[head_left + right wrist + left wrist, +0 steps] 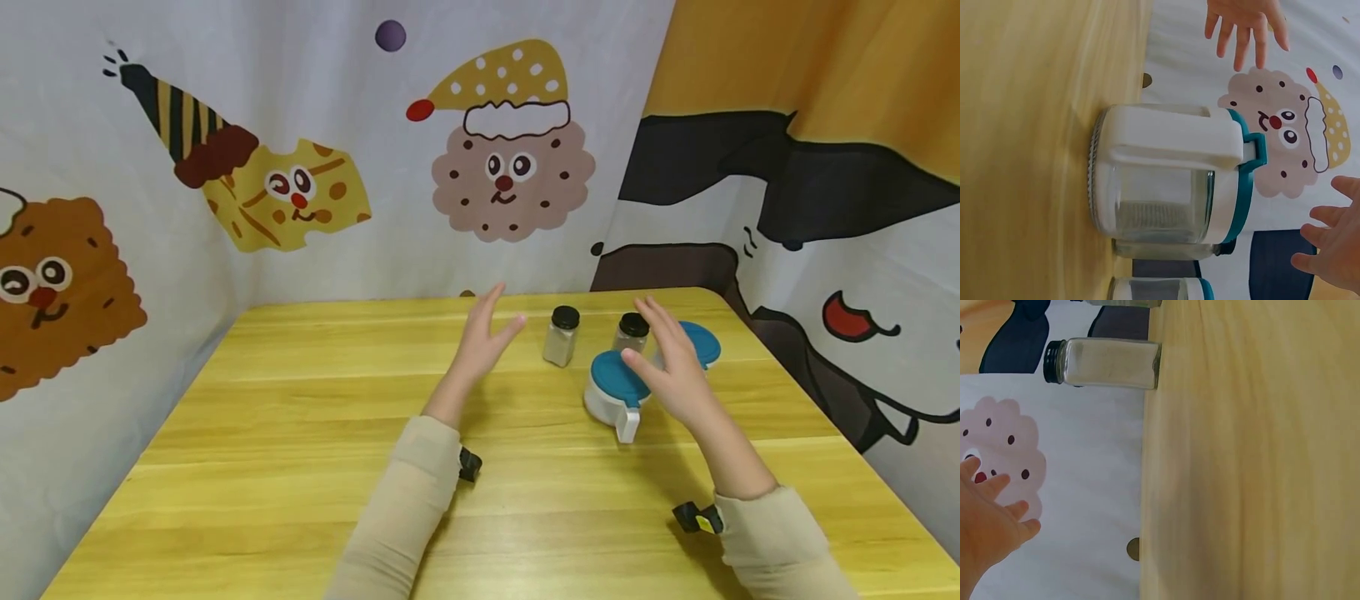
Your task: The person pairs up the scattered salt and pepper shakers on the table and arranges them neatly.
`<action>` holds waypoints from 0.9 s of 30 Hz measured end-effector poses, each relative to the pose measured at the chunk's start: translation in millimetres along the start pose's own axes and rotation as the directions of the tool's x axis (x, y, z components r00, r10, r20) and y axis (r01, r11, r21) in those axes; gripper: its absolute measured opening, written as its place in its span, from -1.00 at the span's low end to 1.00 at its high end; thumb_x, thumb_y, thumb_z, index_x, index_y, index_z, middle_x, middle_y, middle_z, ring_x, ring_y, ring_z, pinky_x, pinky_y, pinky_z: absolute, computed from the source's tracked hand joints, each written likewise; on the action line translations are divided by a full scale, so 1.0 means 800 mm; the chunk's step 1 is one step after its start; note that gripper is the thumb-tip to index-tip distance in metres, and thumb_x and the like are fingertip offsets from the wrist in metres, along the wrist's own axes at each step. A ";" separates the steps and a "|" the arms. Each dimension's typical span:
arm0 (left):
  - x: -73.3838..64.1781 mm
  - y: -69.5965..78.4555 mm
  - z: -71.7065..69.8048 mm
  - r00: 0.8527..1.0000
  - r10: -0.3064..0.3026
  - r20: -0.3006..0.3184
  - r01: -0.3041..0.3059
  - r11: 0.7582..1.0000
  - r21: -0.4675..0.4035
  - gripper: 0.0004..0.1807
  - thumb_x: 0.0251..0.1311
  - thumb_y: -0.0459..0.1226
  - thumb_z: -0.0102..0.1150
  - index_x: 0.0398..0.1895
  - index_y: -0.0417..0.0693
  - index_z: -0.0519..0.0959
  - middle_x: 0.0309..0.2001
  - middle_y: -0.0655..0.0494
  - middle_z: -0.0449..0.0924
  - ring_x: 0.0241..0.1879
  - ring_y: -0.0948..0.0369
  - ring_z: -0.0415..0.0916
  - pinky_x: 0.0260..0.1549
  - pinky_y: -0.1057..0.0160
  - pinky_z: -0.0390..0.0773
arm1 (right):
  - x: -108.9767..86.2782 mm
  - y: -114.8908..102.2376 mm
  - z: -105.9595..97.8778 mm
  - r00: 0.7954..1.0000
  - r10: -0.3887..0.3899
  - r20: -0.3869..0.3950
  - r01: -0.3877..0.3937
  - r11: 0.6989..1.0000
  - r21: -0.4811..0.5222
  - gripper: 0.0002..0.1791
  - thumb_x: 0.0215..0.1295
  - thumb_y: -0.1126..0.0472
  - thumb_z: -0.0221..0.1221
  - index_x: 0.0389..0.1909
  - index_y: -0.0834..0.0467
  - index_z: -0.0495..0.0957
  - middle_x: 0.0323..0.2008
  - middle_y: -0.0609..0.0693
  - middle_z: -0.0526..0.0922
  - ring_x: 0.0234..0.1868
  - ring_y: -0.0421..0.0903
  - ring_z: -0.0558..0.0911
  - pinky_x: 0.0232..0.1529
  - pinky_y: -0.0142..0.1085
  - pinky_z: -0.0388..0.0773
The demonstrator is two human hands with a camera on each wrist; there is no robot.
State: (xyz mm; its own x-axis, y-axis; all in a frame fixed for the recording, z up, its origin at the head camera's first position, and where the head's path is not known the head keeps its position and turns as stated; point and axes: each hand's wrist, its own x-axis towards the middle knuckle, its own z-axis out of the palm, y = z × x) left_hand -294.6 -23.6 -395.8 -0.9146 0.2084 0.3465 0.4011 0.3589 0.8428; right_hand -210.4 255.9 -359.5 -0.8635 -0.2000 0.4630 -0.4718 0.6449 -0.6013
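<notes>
My left hand [480, 340] is raised over the table with its fingers extended and nothing in it. Closest to it stands a square glass spice jar [559, 346] with a black screw lid, upright and apart from the fingers. My right hand [675, 379], fingers spread and holding nothing, hovers beside a seasoning pot [611, 400] with a blue lid and white handle. In the right wrist view this seasoning pot [1166, 187] shows clear glass sides, with the hand [1335, 237] above lid level. A second black-lidded spice jar [631, 331] and another blue-lidded seasoning pot [701, 342] stand behind, partly hidden.
The light wooden table [300, 467] reaches back to a white curtain [390, 208] printed with cartoon biscuits. More printed cloth [892, 317] borders the right side. Small black wrist cameras [470, 465] sit at both sleeve cuffs.
</notes>
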 end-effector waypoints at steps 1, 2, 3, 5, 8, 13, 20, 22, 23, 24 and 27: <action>0.000 -0.001 0.002 1.000 -0.005 0.001 0.005 1.000 -0.002 -0.23 0.30 0.14 0.02 0.51 0.28 0.00 0.48 0.15 -0.04 0.44 0.05 -0.13 0.25 -0.21 0.00 | -0.002 0.001 0.000 1.000 -0.001 -0.001 0.001 1.000 0.003 -0.24 0.37 0.12 0.12 0.51 -0.03 0.00 0.48 0.14 -0.08 0.43 0.28 -0.10 0.20 0.41 -0.21; -0.001 -0.003 0.004 1.000 -0.007 0.001 0.007 1.000 -0.006 -0.23 0.30 0.14 0.02 0.51 0.27 0.00 0.48 0.14 -0.04 0.44 0.06 -0.12 0.26 -0.20 0.01 | -0.003 0.001 0.000 1.000 -0.003 -0.001 0.003 1.000 0.008 -0.24 0.37 0.14 0.12 0.51 -0.02 0.00 0.48 0.14 -0.07 0.43 0.28 -0.10 0.19 0.41 -0.19; -0.001 -0.004 0.005 1.000 -0.007 0.002 0.007 1.000 -0.010 -0.22 0.30 0.15 0.02 0.51 0.27 0.01 0.48 0.13 -0.03 0.43 0.07 -0.11 0.26 -0.19 0.01 | -0.005 0.002 -0.001 1.000 -0.005 0.000 0.005 1.000 0.013 -0.24 0.37 0.15 0.13 0.51 -0.02 0.00 0.48 0.13 -0.07 0.43 0.28 -0.10 0.19 0.41 -0.18; -0.002 -0.005 0.009 1.000 -0.010 0.006 0.010 1.000 -0.024 -0.22 0.29 0.16 0.02 0.51 0.24 0.01 0.48 0.11 -0.03 0.43 0.07 -0.10 0.27 -0.17 0.01 | -0.008 0.002 -0.001 1.000 -0.005 0.008 0.005 1.000 0.025 -0.24 0.36 0.18 0.13 0.51 -0.02 0.01 0.48 0.13 -0.07 0.43 0.28 -0.10 0.19 0.41 -0.17; -0.005 -0.006 0.015 1.000 -0.019 0.017 0.020 0.998 -0.055 -0.22 0.30 0.15 0.02 0.51 0.20 0.03 0.48 0.10 -0.02 0.43 0.07 -0.09 0.28 -0.15 0.01 | -0.014 0.003 -0.002 1.000 -0.009 0.025 0.008 0.999 0.046 -0.25 0.37 0.20 0.12 0.50 0.00 0.01 0.48 0.14 -0.07 0.43 0.28 -0.11 0.19 0.41 -0.17; -0.007 -0.005 0.025 0.999 -0.031 0.032 0.034 0.995 -0.091 -0.22 0.31 0.14 0.02 0.51 0.16 0.03 0.47 0.11 -0.01 0.43 0.08 -0.08 0.29 -0.10 0.02 | -0.023 0.006 -0.003 0.999 -0.025 0.033 0.023 0.998 0.061 -0.27 0.38 0.16 0.12 0.50 0.03 0.03 0.48 0.16 -0.06 0.43 0.28 -0.10 0.19 0.40 -0.18; -0.006 -0.001 0.036 0.999 -0.040 0.026 0.043 0.993 -0.110 -0.22 0.28 0.15 0.05 0.50 0.23 0.05 0.47 0.17 0.00 0.42 0.09 -0.05 0.28 -0.09 0.04 | -0.027 0.008 -0.003 0.998 0.009 0.062 -0.013 0.997 0.074 -0.27 0.40 0.18 0.11 0.50 0.00 0.01 0.48 0.15 -0.08 0.43 0.27 -0.12 0.16 0.43 -0.15; -0.006 0.000 0.039 0.998 -0.046 0.030 0.049 0.992 -0.116 -0.22 0.27 0.15 0.06 0.50 0.24 0.05 0.46 0.19 0.01 0.42 0.11 -0.04 0.28 -0.06 0.05 | -0.028 0.008 -0.002 0.997 0.022 0.079 -0.028 0.996 0.082 -0.26 0.40 0.21 0.11 0.50 -0.01 0.00 0.48 0.15 -0.09 0.43 0.28 -0.13 0.14 0.45 -0.13; -0.006 0.000 0.041 0.998 -0.047 0.033 0.051 0.991 -0.121 -0.21 0.27 0.15 0.07 0.50 0.24 0.05 0.46 0.21 0.01 0.42 0.12 -0.04 0.29 -0.05 0.05 | -0.028 0.009 -0.001 0.996 0.025 0.085 -0.032 0.996 0.086 -0.26 0.39 0.22 0.11 0.50 -0.02 0.00 0.48 0.17 -0.09 0.43 0.29 -0.13 0.14 0.45 -0.12; -0.006 0.001 0.042 0.998 -0.050 0.038 0.055 0.990 -0.126 -0.21 0.27 0.15 0.08 0.50 0.24 0.05 0.46 0.22 0.02 0.42 0.14 -0.04 0.29 -0.03 0.05 | -0.028 0.009 0.000 0.996 0.028 0.089 -0.036 0.995 0.089 -0.26 0.39 0.24 0.11 0.50 -0.02 0.00 0.48 0.17 -0.09 0.43 0.29 -0.14 0.13 0.45 -0.12; -0.005 0.002 0.047 0.997 -0.063 0.047 0.069 0.987 -0.147 -0.21 0.25 0.15 0.09 0.50 0.26 0.06 0.45 0.25 0.04 0.41 0.15 -0.03 0.29 -0.03 0.05 | -0.028 0.012 0.001 0.995 0.035 0.094 -0.044 0.995 0.089 -0.25 0.38 0.25 0.11 0.50 -0.02 0.01 0.47 0.20 -0.07 0.43 0.29 -0.12 0.12 0.46 -0.09</action>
State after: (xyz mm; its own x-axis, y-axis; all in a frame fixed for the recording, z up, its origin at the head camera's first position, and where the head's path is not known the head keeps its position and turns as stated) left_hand -288.4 10.3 -410.8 -0.9346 0.2282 0.2730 0.3249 0.2346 0.9162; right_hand -195.3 265.6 -376.3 -0.8925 -0.2458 0.3782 -0.4477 0.5845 -0.6767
